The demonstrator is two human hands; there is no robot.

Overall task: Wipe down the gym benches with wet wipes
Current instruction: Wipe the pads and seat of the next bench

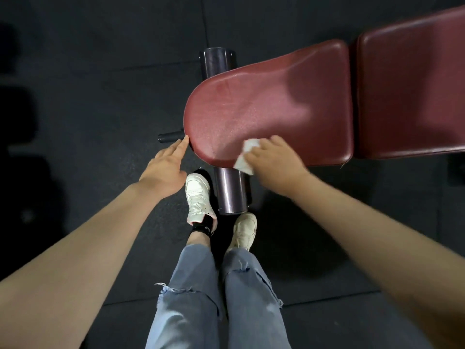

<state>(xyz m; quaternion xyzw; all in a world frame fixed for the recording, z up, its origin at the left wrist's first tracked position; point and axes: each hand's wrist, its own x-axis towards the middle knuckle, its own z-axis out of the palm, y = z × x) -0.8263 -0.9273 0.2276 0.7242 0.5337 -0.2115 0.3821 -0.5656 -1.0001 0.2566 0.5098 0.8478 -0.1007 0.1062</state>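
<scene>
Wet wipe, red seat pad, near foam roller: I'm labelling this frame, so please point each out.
wet wipe [247,153], head view, on the white tissue left of the fingers.
red seat pad [264,107], head view, middle of its top.
near foam roller [230,192], head view, on its shiny side.

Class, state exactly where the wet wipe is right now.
The wet wipe is under the right hand, pressed on the near edge of the red seat pad, above the metal roller.

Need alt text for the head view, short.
Seen from above, the right hand presses a white wipe on the near edge of a red bench seat. The left hand, fingers straight, touches the seat's rounded end; white sneakers stand on dark floor.
</scene>
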